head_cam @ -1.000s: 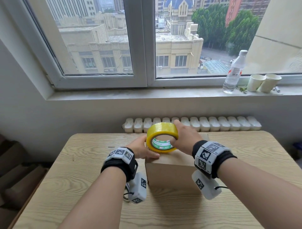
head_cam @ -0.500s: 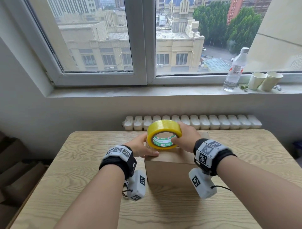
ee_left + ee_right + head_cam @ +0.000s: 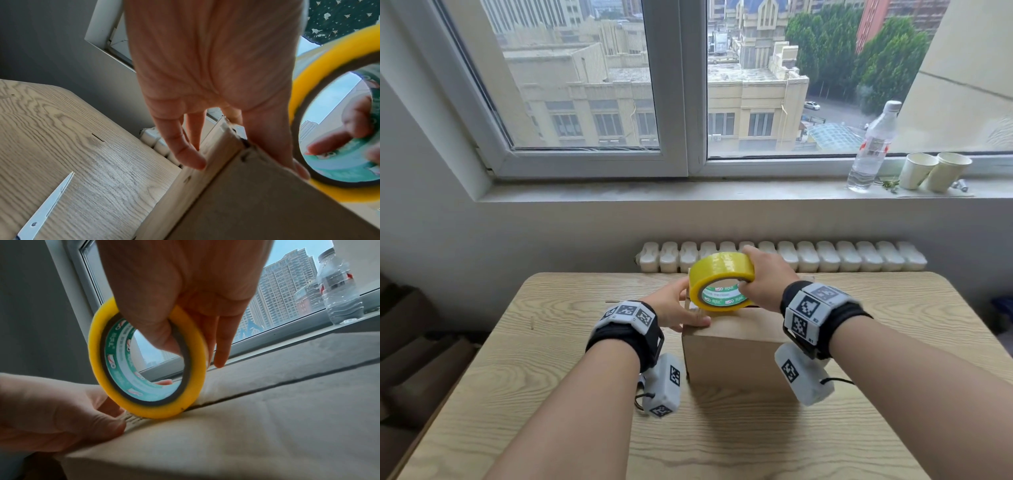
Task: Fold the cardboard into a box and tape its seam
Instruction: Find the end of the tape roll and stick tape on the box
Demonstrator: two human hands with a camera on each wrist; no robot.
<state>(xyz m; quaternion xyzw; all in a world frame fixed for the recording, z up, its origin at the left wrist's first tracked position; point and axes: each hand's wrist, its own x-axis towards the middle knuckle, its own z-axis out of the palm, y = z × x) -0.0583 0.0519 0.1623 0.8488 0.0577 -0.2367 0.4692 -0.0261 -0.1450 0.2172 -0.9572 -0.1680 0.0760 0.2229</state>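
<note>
Cardboard box (image 3: 736, 356) stands folded near the middle of the wooden table (image 3: 551, 359), its top seam (image 3: 267, 386) showing as a dark line. Yellow tape roll (image 3: 720, 281) stands on edge at the seam's left end, grasped by the right hand (image 3: 765, 284), thumb through the core. Left hand (image 3: 674, 305) lies with straight fingers over the box's upper left edge. Scissors (image 3: 43, 209) lie apart on bare tabletop to the left.
</note>
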